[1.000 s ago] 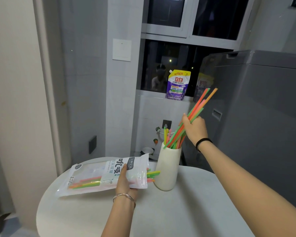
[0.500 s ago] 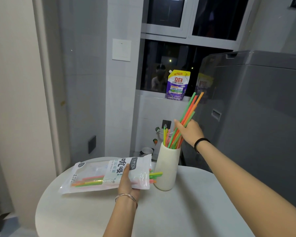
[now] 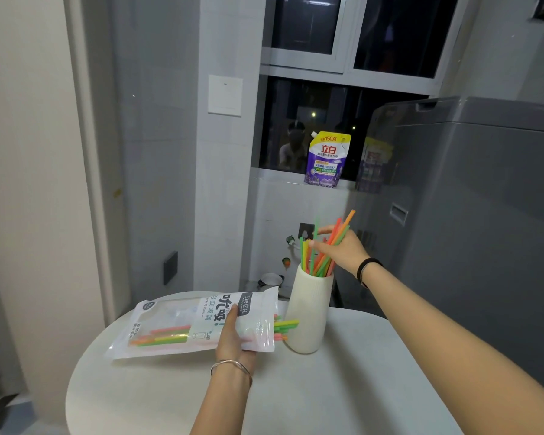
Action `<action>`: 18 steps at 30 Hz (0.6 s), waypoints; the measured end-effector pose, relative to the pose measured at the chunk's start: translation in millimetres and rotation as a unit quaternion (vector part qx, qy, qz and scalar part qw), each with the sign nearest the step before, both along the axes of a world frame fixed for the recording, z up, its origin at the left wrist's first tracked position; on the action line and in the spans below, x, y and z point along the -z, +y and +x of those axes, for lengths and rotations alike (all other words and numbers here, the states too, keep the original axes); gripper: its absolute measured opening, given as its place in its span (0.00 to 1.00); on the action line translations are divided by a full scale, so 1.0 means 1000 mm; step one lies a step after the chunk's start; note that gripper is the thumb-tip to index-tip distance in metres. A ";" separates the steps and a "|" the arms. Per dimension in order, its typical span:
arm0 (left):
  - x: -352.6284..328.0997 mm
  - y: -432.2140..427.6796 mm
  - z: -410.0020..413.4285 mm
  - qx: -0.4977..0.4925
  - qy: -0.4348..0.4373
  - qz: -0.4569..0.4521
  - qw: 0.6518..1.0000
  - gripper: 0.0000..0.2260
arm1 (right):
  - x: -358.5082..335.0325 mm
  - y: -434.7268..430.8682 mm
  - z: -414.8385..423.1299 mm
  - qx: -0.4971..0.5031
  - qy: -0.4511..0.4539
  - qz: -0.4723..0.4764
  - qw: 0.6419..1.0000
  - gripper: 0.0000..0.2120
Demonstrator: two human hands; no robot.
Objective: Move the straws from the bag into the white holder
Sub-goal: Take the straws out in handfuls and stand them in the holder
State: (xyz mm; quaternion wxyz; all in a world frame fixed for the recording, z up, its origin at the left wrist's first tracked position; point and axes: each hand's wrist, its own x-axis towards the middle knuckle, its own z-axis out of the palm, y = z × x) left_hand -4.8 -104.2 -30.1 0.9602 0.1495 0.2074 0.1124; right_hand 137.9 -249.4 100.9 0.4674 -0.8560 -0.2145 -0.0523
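Note:
A white holder (image 3: 308,312) stands on the round table (image 3: 343,394) with several green, orange and pink straws (image 3: 322,262) upright in it. My right hand (image 3: 343,248) is just above its rim, fingers spread, and the newly lowered straws lean across the palm. The straw bag (image 3: 182,324) lies flat on the table to the holder's left, its open end facing the holder. Several straw tips (image 3: 285,324) poke out of that end. My left hand (image 3: 233,337) grips the bag near its opening.
A grey washing machine (image 3: 471,233) stands close on the right behind my right arm. A purple detergent pouch (image 3: 325,160) sits on the window sill. The wall and a tiled pillar rise behind the table, with a small metal cup (image 3: 270,279) low behind it.
My right hand has brought the straw bundle down into the holder and loosened its grip. The straws have slid deeper. The bag and my left hand have barely moved.

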 end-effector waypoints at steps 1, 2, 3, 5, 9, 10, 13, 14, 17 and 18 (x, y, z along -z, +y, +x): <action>-0.001 0.000 0.000 -0.002 0.003 -0.003 1.000 0.24 | -0.002 0.000 -0.001 0.002 -0.016 0.027 0.999 0.14; -0.001 0.000 0.000 -0.003 0.006 -0.003 1.000 0.24 | -0.003 0.000 -0.001 0.011 -0.038 0.053 0.998 0.13; -0.002 -0.001 0.000 -0.004 0.007 0.001 1.000 0.24 | -0.005 0.000 -0.001 0.019 -0.057 0.072 0.996 0.12; -0.004 -0.002 -0.001 0.003 0.003 0.016 1.000 0.24 | -0.007 0.000 -0.001 0.018 -0.063 0.053 0.996 0.11; -0.004 -0.004 -0.002 0.014 0.000 0.023 1.000 0.25 | -0.001 -0.001 -0.002 -0.013 -0.052 -0.214 0.975 0.20; -0.003 -0.004 -0.001 0.017 0.001 0.024 1.000 0.25 | 0.001 -0.002 -0.002 -0.007 -0.079 -0.274 0.958 0.21; -0.002 -0.002 0.001 0.018 0.001 0.018 1.000 0.25 | 0.002 -0.003 -0.003 0.019 -0.146 -0.246 0.958 0.22; -0.001 -0.001 0.002 0.017 0.001 0.015 1.000 0.25 | 0.003 -0.003 -0.004 0.027 -0.160 -0.201 0.966 0.23; 0.000 0.001 0.003 0.007 0.000 0.006 1.000 0.25 | 0.004 -0.002 -0.010 0.005 -0.169 -0.216 0.961 0.22; -0.002 0.002 0.001 0.003 0.001 0.003 1.000 0.24 | 0.005 -0.001 -0.013 -0.001 -0.169 -0.268 0.949 0.22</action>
